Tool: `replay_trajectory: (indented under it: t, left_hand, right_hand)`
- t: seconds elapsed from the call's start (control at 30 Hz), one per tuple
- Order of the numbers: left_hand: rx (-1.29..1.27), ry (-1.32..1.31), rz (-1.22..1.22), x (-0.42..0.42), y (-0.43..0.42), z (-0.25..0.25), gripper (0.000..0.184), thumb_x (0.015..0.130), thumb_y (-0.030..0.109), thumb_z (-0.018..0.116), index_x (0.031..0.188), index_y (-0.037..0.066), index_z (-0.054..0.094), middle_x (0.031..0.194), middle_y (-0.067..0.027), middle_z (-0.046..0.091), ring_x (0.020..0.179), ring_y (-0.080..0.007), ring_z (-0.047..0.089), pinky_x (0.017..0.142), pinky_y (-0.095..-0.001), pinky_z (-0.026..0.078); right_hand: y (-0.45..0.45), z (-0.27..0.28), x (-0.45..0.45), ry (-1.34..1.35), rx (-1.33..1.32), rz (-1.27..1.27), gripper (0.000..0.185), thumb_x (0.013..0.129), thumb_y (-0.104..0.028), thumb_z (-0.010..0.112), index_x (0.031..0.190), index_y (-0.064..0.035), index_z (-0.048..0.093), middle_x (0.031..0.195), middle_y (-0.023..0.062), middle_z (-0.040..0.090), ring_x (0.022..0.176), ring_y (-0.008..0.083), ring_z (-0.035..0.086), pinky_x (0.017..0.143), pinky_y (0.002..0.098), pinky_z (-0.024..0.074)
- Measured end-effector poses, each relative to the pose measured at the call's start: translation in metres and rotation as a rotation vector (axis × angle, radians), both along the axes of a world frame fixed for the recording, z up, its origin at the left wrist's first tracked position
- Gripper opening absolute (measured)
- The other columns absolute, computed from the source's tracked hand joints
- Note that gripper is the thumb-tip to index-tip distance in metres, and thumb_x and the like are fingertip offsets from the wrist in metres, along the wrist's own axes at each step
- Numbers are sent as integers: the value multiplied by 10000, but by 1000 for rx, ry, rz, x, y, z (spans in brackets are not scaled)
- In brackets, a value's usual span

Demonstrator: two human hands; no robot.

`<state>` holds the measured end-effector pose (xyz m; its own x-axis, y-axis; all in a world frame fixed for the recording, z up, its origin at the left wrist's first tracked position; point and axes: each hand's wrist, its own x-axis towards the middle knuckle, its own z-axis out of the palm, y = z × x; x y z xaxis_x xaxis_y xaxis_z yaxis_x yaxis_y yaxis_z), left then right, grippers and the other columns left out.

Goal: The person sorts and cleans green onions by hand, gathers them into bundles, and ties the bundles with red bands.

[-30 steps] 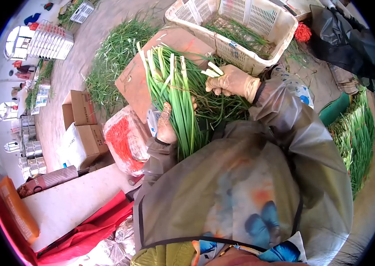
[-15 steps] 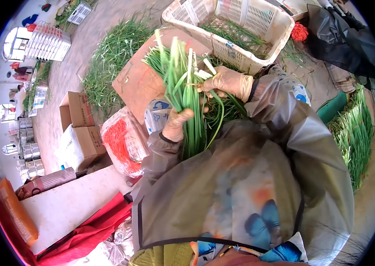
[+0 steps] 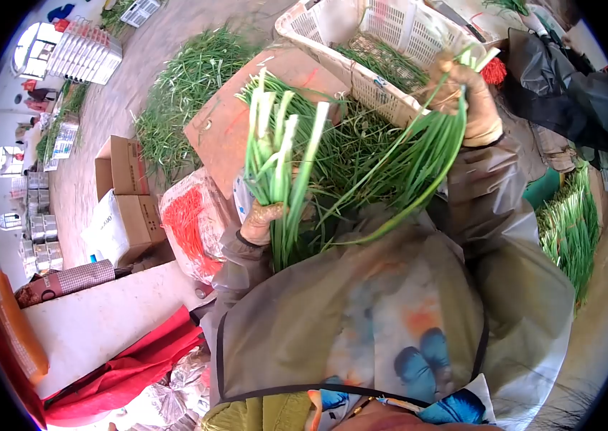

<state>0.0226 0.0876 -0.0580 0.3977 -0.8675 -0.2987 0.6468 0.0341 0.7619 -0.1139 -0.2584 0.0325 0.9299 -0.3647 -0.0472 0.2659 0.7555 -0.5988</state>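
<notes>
My left hand, in a soiled glove, is wrapped round an upright bunch of green onions, white ends upward. Off to the right and higher, my gloved right hand is closed on a few separate green onions; their white ends poke out above the fingers and their long leaves curve down toward my lap. Between the hands, loose greens lie in a heap in front of me. A brown board sits just beyond my left hand, with part of the bunch in front of it.
A white plastic crate with some greens inside stands ahead. Another heap of greens is on the floor to the left. Red ties lie on a pack near my left arm, beside cardboard boxes. Stacked greens stand at the right.
My right hand has moved up and right, away from the bunch, drawing a few stalks with it. My left hand has shifted slightly left and down, still gripping the bunch.
</notes>
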Motion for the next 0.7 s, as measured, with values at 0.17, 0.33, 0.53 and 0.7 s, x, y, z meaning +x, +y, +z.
replay_trajectory:
  t: [0.17, 0.33, 0.53, 0.7]
  left_hand:
    - [-165, 21, 138, 6, 7, -23, 485, 686, 151, 724, 1104, -8, 535, 827, -65, 585, 652, -178, 547, 586, -286, 440]
    - [-102, -144, 232, -5, -14, 7, 548, 694, 30, 682, 1207, 12, 488, 1027, -72, 601, 822, -160, 597, 728, -283, 499]
    - [17, -310, 207, -11, -29, -14, 340, 697, 33, 712, 1012, 15, 584, 877, -47, 628, 732, -147, 595, 667, -272, 490]
    - [104, -211, 526, -6, -3, 7, 269, 730, 12, 660, 982, 1, 566, 827, -76, 621, 706, -175, 609, 637, -272, 519]
  right_hand:
    - [-42, -95, 25, 861, -1331, 173, 320, 779, -264, 620, 1000, -36, 586, 712, 88, 601, 611, 197, 578, 563, 317, 467]
    - [30, -53, 33, 731, -1162, -78, 342, 760, -259, 665, 1058, -100, 610, 873, 96, 651, 598, 181, 606, 556, 294, 501]
    - [79, -25, 65, 395, -669, 159, 247, 799, -246, 676, 950, -58, 621, 553, -55, 455, 424, 30, 354, 379, 185, 253]
    - [-20, -33, 56, 416, -1167, -356, 354, 774, -337, 689, 934, -24, 647, 648, 20, 584, 536, 110, 508, 490, 260, 404]
